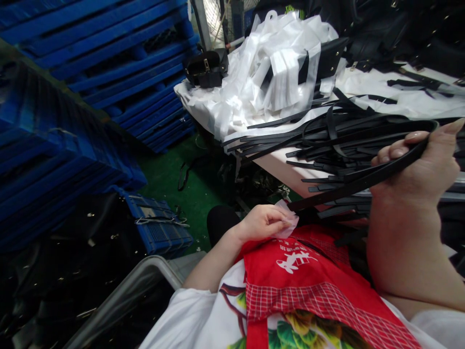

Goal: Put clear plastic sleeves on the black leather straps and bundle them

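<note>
My right hand [417,165] is closed around a long black strap [348,188], raised over the table's right side. From there the strap slants down toward my lap, its lower end near my left hand [264,222]. The fingers of that hand are pinched on a thin pinkish-white cloth or tissue [289,224]; whether the strap's end touches it I cannot tell. Under and beyond my right hand, many more black straps [269,140] lie in loose bundles, their ends jutting over the table's near edge.
Clear plastic bags [279,72] are heaped on the white table [290,169], beside a small black bag [207,68]. Blue pallets [145,53] are stacked at left. A blue crate [160,225] sits on the green floor [163,174], near a grey rail [152,264] and dark goods.
</note>
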{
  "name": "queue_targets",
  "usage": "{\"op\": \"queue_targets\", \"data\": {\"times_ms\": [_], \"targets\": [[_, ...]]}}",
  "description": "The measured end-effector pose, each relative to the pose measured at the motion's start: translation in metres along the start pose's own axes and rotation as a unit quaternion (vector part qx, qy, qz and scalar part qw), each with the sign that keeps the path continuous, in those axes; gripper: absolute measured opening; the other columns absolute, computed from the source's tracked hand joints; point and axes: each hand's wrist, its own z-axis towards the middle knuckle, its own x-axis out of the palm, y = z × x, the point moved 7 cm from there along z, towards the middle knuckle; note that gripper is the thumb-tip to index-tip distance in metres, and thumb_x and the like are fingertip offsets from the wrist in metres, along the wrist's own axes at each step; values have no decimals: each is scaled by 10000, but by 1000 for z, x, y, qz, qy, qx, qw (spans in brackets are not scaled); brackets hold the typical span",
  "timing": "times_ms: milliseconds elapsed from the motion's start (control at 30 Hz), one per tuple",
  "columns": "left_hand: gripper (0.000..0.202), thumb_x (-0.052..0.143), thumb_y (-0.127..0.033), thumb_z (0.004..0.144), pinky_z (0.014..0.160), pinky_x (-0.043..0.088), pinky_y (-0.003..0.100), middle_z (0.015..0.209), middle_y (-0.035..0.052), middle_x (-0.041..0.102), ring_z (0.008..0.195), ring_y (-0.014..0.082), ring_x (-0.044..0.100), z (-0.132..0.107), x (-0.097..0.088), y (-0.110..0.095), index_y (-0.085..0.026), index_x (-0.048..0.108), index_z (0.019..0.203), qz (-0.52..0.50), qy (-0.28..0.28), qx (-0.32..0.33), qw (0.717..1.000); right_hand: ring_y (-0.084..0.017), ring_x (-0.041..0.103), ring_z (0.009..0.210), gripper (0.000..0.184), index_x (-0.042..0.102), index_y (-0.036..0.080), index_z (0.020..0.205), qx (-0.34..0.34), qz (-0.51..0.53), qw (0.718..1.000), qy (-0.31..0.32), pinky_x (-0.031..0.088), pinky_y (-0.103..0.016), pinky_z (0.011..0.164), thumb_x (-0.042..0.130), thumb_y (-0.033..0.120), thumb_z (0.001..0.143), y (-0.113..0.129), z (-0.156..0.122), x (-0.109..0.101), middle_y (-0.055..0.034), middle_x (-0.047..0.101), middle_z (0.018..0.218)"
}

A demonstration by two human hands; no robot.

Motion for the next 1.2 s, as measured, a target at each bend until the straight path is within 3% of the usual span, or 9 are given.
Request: {"op": "queue_targets", "data": {"times_ms": [200,567,1200], "targets": [[251,612,-335,916,916,536,291,1073,138,745,1030,198,696,-1,2,1,-136,764,912,10,5,-13,1000,-96,327,348,609,477,191,570,1,3,1000,0,268,-213,342,249,502,1041,0,2,0,39,346,397],[237,601,-314,923,933,532,280,1097,124,741,1043,191,692,1,1,-5,-146,765,951,28,15,1,1000,-86,352,359,596,463,177,569,8,4,1000,-6,288,-213,359,398,612,972,-5,0,-4,47,362,407],[231,601,-285,919,926,530,262,1070,124,746,1027,187,697,3,1,5,-134,770,960,49,8,0,999,-91,341,355,600,455,180,584,8,12,1000,-18,284,-213,349,307,579,1007,-5,3,-7,44,344,407]]}}
